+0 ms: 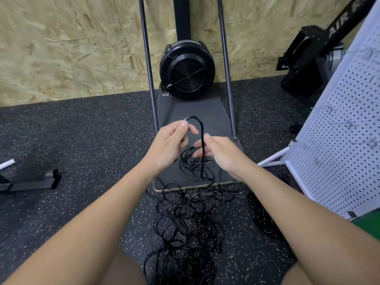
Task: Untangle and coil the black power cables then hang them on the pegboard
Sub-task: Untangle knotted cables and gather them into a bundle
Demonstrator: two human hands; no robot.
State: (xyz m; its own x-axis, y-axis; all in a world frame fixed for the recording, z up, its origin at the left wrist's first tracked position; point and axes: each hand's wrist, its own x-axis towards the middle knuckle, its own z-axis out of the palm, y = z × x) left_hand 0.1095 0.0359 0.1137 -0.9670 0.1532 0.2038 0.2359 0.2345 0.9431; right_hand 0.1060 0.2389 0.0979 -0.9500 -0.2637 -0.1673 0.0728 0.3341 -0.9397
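The left hand [167,144] is pinching a cable [200,128] loop, the right hand [216,151] is curling around it, while the tangle [185,223] is lying unsorted, pegboard [339,140] waiting.

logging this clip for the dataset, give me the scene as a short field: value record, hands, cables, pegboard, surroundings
left hand: pinches the black cable near the top of a raised loop
right hand: fingers curled round the same cable lower down
cable pile: tangled on the speckled floor, partly on the dark platform
second bundle: black, on the floor by the pegboard
pegboard: white, at the right, no cable hung on it yet
behind: round black fan housing, chipboard wall
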